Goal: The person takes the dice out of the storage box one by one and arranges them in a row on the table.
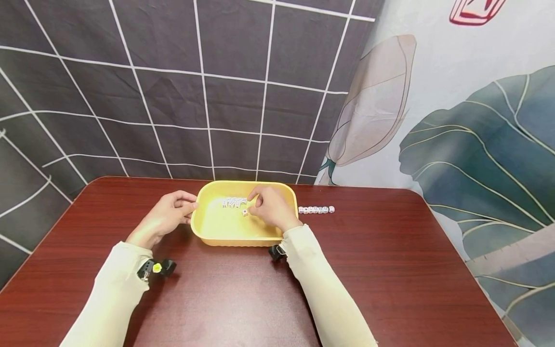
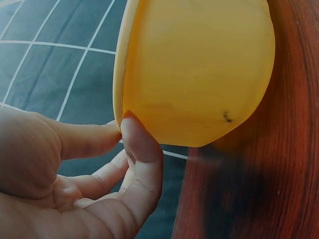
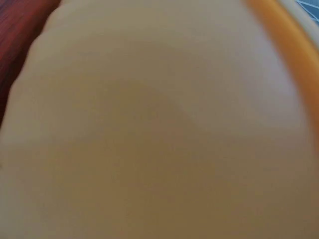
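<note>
A yellow plastic tray sits on the table, with a cluster of small white dice inside. My left hand pinches the tray's left rim between thumb and finger, as the left wrist view shows up close on the yellow wall. My right hand reaches over the tray's right side, its thumb and forefinger parted beside the cluster. One single die lies near the thumb. In the right wrist view the tray's outer wall fills the frame and hides that hand.
A row of dice lines the table just right of the tray. The reddish-brown wooden table meets a dark gridded cloth at the back. A leaf-patterned cloth hangs at the right.
</note>
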Available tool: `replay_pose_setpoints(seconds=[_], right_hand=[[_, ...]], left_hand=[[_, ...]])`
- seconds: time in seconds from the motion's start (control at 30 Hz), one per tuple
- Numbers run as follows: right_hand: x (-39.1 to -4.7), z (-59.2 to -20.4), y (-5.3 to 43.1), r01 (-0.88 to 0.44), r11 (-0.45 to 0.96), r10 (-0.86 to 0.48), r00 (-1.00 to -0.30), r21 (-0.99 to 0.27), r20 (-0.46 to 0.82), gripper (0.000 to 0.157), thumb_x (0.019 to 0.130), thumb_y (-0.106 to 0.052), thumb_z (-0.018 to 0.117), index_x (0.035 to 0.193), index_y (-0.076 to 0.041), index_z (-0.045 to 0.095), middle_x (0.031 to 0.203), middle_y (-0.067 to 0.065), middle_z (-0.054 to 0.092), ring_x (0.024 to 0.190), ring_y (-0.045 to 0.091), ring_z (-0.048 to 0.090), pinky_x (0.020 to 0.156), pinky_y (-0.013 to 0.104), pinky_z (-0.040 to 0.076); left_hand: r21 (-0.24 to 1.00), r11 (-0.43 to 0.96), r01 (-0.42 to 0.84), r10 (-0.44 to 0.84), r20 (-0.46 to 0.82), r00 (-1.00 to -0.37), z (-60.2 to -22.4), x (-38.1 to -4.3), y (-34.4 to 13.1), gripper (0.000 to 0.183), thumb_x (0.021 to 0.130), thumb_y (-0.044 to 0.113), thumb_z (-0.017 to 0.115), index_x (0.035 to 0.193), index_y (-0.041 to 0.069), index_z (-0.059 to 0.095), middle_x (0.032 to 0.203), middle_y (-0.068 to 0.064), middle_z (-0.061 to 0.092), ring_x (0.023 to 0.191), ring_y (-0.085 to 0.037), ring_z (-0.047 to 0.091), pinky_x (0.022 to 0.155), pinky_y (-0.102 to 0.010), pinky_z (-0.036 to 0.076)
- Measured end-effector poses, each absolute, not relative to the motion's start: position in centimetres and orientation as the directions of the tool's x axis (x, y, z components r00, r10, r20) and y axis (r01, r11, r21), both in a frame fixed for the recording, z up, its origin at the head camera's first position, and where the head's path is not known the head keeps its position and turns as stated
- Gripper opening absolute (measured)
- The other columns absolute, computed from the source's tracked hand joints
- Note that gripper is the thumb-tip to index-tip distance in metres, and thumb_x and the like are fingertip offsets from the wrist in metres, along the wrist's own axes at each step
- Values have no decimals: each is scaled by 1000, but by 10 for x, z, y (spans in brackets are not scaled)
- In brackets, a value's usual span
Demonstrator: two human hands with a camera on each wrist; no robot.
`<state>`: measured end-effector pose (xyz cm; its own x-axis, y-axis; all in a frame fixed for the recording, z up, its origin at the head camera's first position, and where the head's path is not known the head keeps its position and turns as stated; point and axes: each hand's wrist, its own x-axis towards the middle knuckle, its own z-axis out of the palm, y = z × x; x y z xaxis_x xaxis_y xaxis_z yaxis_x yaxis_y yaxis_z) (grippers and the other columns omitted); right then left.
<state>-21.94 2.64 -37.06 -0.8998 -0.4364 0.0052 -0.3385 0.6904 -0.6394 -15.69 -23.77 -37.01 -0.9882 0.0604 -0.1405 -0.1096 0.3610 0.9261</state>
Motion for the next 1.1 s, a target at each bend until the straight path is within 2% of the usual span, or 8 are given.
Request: replay_pose_setpoints(seconds=[0.2, 0.47, 0.93, 1.1], right_hand=[[-217, -370, 22, -351, 703, -462, -887, -618, -21, 22, 85, -2, 72, 107, -6, 73, 73, 1, 58, 66, 10, 50, 60, 19, 39], [-214, -371, 20, -309, 744, -463, -878, -593, -124, 27, 88, -10, 76, 115, -10, 71, 76, 0, 59, 65, 10, 52, 57, 20, 41], [-201, -372, 13, -257, 793, -372, -922, -553, -106, 26, 89, -12, 71, 115, -13, 72, 78, 3, 60, 70, 15, 55, 60, 26, 42], [-200, -376, 12, -270, 788, -383, -918, -553, -99, 31, 87, -8, 70, 118, -12, 71, 72, 0, 54, 68, 16, 51, 60, 25, 41]], left_hand=[[928, 356, -113, 57, -143, -988, -369, -156, -237, 34, 103, 5, 54, 129, -16, 48, 97, -12, 66, 73, -6, 62, 68, -21, 58], [928, 353, -120, 56, -149, -987, -370, -156, -238, 34, 103, 6, 54, 129, -15, 48, 97, -10, 66, 74, -6, 63, 69, -21, 59], [925, 364, -107, 62, -138, -988, -368, -157, -236, 33, 104, 6, 54, 129, -15, 49, 98, -13, 67, 72, -5, 62, 68, -21, 58], [924, 366, -111, 56, -141, -988, -368, -156, -237, 33, 103, 5, 54, 129, -15, 49, 97, -12, 66, 71, -5, 62, 68, -21, 58]])
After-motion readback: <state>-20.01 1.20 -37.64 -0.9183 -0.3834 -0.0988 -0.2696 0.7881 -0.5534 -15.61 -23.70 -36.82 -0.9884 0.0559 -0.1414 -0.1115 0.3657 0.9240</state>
